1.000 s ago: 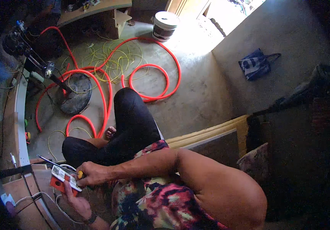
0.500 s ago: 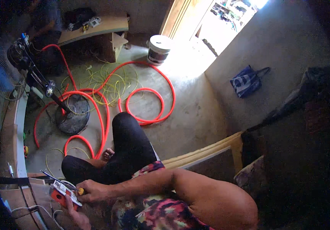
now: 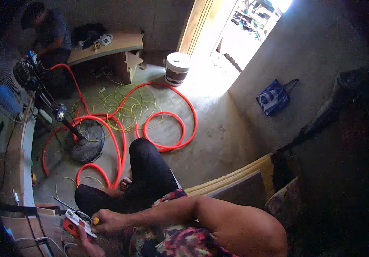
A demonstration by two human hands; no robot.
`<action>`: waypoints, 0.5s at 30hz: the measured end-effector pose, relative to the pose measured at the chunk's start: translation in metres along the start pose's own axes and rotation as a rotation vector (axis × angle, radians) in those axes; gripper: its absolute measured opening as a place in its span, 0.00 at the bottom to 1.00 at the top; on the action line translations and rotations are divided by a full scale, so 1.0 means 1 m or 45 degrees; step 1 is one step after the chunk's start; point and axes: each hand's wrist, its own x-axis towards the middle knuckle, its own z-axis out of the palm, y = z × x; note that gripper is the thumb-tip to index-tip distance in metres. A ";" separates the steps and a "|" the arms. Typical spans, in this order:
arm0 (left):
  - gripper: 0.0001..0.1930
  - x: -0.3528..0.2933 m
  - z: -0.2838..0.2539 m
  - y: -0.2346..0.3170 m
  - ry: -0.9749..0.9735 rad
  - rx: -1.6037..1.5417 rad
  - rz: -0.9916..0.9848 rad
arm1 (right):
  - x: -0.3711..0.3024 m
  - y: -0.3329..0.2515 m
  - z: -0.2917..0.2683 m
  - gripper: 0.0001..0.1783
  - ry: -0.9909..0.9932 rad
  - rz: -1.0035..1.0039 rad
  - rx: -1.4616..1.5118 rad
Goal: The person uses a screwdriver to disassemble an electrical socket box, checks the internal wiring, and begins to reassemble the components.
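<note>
Orange-red and apparently plastic, a squarish box (image 3: 71,228) with a dark round hole sits against a flat white rectangular plate (image 3: 78,220), both grasped in the left hand (image 3: 91,246). One left finger lies along the near side, probably to brace the pair while leaving the white face free for the other hand. Curled closed, the right hand (image 3: 109,221) grips a thin-shafted, yellow-handled screwdriver (image 3: 95,221); its shaft points outward past the plate, perhaps to hold the tip clear of the left fingers. Relative to the fingers, the plate's near end lies between the two hands, just beside the right knuckles; whether the right fingertips touch it, I cannot tell. Left of the box curves a thin white cable (image 3: 43,238)
</note>
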 end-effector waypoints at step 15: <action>0.21 -0.003 0.031 0.028 -0.032 0.045 -0.039 | -0.003 -0.007 -0.007 0.14 0.037 -0.068 -0.100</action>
